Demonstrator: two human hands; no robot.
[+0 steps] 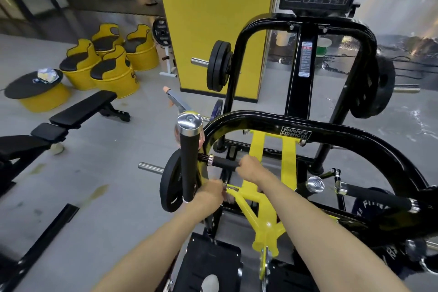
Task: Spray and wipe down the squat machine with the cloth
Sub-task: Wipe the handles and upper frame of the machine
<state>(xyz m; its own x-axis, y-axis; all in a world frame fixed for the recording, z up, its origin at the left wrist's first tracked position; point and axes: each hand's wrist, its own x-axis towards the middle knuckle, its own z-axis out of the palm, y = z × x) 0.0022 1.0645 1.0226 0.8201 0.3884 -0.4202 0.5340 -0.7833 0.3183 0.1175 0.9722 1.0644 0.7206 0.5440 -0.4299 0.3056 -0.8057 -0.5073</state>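
With right hand (251,169), gripping short black foam handle (225,163) on black-and-yellow steel squat machine (331,130). With left hand (209,191), fingers curled, reaching low to chrome pin (231,188) on yellow lever (246,206); hold unclear. Grey-triggered, orange-nozzled spray bottle (175,99) perched behind upright black grip (188,161).

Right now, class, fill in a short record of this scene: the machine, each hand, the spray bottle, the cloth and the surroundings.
squat machine: black frame, yellow links, weight plates loaded
right hand: grips the end of the short black handle
left hand: lower, by the yellow lever; what it holds cannot be told
spray bottle: behind the upright handle, in neither hand
cloth: not visible
surroundings: bench and yellow stools off to the left
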